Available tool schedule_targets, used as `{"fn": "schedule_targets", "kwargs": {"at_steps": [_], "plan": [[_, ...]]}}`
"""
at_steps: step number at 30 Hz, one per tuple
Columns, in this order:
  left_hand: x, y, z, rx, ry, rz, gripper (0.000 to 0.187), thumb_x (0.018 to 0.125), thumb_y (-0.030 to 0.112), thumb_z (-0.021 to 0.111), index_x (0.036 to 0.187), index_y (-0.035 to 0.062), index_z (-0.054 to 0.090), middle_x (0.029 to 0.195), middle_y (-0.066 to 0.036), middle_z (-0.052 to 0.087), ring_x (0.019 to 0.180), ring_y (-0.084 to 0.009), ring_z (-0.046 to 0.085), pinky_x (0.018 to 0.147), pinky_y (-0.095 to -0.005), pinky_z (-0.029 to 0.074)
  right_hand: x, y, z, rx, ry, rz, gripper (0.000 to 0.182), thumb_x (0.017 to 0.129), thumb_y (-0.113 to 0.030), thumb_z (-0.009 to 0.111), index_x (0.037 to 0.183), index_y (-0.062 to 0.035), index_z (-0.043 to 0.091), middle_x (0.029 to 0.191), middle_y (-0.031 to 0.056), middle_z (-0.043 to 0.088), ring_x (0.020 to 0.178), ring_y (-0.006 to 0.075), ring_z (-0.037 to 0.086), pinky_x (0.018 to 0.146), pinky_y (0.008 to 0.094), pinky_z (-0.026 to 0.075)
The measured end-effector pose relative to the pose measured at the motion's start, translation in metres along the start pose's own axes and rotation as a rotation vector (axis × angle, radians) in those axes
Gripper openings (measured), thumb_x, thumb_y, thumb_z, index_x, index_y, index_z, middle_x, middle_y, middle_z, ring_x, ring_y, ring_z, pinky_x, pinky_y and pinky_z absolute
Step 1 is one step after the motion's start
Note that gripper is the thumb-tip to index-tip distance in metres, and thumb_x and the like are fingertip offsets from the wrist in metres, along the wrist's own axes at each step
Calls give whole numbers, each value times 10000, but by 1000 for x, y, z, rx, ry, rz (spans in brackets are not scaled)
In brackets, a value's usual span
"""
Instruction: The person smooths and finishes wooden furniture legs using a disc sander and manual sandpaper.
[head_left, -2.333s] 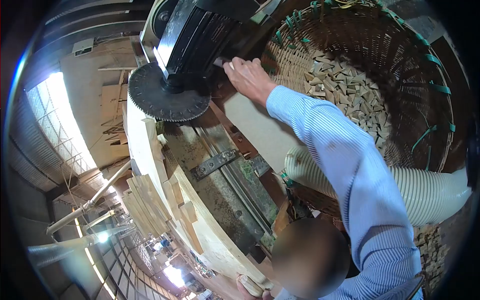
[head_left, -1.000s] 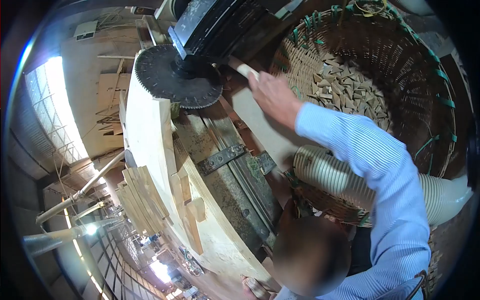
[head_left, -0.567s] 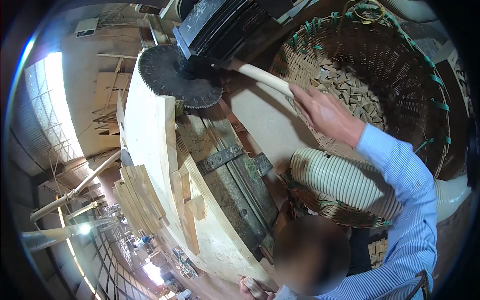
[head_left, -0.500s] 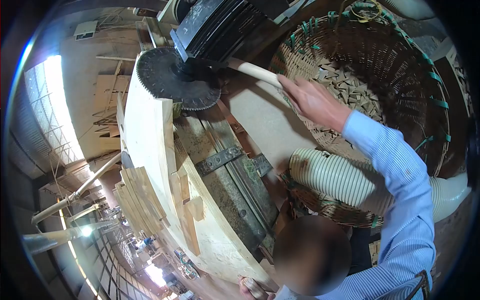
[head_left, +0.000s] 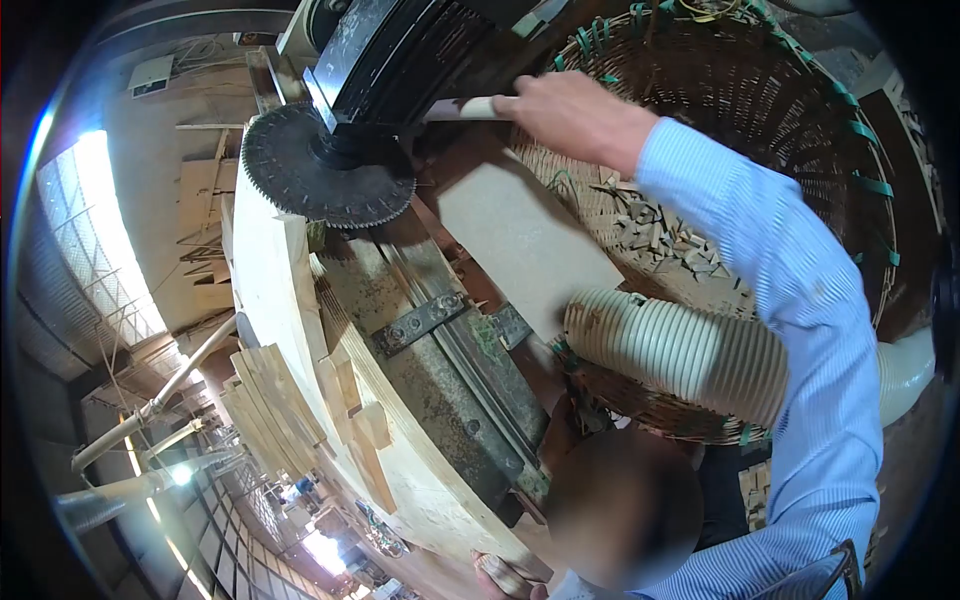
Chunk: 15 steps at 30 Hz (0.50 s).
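My right hand [head_left: 575, 115] is closed around a pale wooden handle [head_left: 482, 108] beside the dark saw motor housing [head_left: 400, 65]. Below and left of the housing is a round toothed saw blade [head_left: 300, 170], over the end of a long pale board [head_left: 425, 500]. At the bottom edge my left hand [head_left: 500, 576], partly cut off, has its fingers curled at the board's near end. Small wooden blocks [head_left: 372, 425] lie on the board, next to a metal rail [head_left: 480, 390].
A large wicker basket [head_left: 780, 110] with wood offcuts [head_left: 655, 225] stands at the right. A ribbed hose [head_left: 680, 350] crosses its near side. Stacked slats [head_left: 270, 410] lie left of the board. A blurred round patch [head_left: 625, 510] covers part of the lower middle.
My right hand has moved up and left with the handle. The blade, housing and board appear further left in the view. My left hand stays at the board's end.
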<state>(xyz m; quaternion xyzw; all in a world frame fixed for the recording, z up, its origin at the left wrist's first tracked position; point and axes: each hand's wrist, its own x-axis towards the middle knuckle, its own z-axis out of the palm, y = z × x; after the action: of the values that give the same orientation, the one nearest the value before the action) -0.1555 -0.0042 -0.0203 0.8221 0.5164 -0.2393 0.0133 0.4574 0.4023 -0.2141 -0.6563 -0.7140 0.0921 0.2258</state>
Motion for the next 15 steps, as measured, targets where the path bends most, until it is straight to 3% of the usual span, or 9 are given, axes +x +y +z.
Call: {"fn": "schedule_targets", "kwargs": {"at_steps": [2,5,8,11,15], "plan": [[1,2,1,-6,0,0,685,1084,226,555,1634,12,208,1677,-288,286,1510,-530,355,1226,-533,338,-38,8,-24,40,101,-14,251,998,-145,616,1215,-71,719,936,179,720,821,368,761,713,491,619],[-1,3,0,-6,-6,-4,688,1083,224,555,1636,12,204,1678,-288,284,1511,-529,353,1227,-532,336,-75,10,-52,47,-12,65,279,1013,-158,611,1268,-73,687,950,172,681,795,369,745,695,485,616],[-4,6,-1,-5,-8,-10,690,1083,223,554,1637,12,201,1680,-288,282,1512,-529,351,1229,-531,335,-89,3,-56,87,17,113,289,1015,-138,609,1286,-62,675,944,172,674,796,362,741,694,481,614],[-1,3,-4,11,1,-4,692,1083,221,554,1638,12,197,1681,-287,280,1514,-528,350,1231,-529,333,-71,11,-23,48,92,35,383,1036,-177,631,1411,-98,615,939,158,649,685,313,697,626,455,599],[-4,3,-8,26,4,-3,695,1083,219,553,1640,11,192,1683,-287,278,1515,-528,348,1233,-528,330,-27,5,17,44,133,63,383,1038,-154,606,1417,-99,613,942,158,643,721,313,706,654,456,612]]}}
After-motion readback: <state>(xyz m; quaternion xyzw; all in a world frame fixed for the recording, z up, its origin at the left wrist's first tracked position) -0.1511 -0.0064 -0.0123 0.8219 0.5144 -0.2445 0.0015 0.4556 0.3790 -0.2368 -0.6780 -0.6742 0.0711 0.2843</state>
